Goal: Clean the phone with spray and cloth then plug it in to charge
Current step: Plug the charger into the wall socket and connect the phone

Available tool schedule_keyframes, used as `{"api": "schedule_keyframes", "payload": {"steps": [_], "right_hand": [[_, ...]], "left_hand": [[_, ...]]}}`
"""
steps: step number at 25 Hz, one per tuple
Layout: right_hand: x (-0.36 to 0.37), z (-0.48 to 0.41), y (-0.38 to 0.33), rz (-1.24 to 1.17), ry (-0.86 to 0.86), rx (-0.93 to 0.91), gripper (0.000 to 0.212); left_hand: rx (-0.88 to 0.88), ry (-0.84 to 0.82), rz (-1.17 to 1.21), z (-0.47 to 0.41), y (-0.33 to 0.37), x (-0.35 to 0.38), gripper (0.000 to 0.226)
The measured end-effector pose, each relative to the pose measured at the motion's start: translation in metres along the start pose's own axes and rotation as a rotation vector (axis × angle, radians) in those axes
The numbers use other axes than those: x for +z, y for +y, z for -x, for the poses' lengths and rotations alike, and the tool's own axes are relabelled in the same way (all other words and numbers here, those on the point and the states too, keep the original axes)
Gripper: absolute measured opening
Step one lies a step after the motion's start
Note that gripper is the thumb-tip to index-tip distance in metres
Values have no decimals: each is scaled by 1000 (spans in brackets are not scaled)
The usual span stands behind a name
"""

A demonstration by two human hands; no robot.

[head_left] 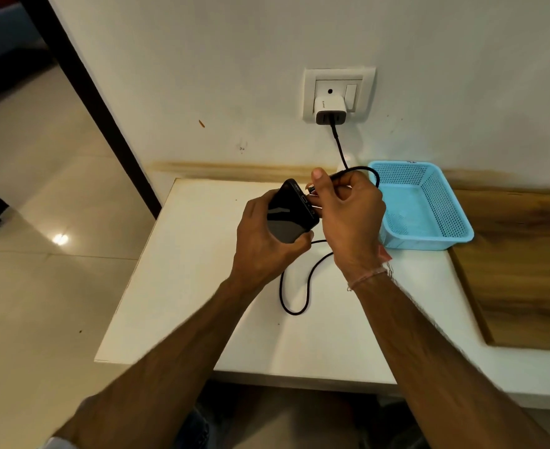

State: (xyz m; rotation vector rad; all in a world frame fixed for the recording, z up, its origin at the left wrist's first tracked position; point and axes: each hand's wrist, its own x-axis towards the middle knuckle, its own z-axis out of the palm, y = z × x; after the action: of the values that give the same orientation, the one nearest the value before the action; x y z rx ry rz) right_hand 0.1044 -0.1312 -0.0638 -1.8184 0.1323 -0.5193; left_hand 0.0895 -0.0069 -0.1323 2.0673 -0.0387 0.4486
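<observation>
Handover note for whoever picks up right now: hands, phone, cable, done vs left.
Left hand: grip closed on the phone, held above the white table, port end toward the right hand.
Right hand: pinching the plug end of the black cable, right at the port; whether it is seated cannot be told.
Charger: in the wall socket, cable attached, slack looped on the table.
Blue basket: at right. Spray and cloth not visible, so cleaning cannot be confirmed.
Left: seat plug, set phone down.
</observation>
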Motion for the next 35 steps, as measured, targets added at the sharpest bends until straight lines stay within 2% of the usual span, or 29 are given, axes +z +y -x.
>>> {"api": "schedule_keyframes", "payload": {"steps": [3,7,16,35], "right_hand": [[-1,-3,0,57,0,-64,32],[-2,-4,-2,119,7,-131,29],[0,-1,-6,135,4,-145,23],[6,1,-3,166,12,-198,27]], "left_hand": [[7,2,-7,-2,-3,1,84],[17,17,-8,-2,-6,2,85],[7,40,-21,-3,-8,4,83],[-10,26,-11,-2,-4,4,83]]}}
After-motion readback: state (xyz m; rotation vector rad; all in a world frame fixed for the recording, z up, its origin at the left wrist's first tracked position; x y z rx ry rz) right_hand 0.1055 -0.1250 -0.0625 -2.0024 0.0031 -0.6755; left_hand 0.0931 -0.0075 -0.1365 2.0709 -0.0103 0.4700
